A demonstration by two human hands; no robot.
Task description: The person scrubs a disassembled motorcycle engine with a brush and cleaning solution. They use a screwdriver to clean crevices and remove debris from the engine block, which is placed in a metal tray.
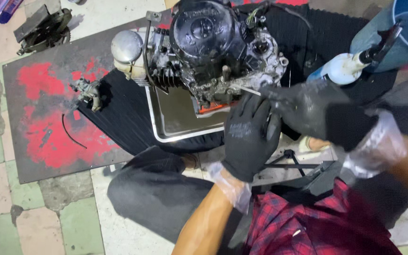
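Gloves on both hands: our left hand lies half-open, holding nothing, just below the engine; our right hand is blurred, its grip unclear, beside a thin rod slanting up-left.

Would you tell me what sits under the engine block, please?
A shallow metal tray sits beneath the engine block, on a black ribbed mat. The tray's right side is hidden behind the gloved left hand.

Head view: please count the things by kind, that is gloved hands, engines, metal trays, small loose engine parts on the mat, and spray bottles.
Gloved hands: 2, left hand, right hand
Engine: 1
Metal tray: 1
Small loose parts: 2, carburetor, dark part
Spray bottle: 1
Total: 7
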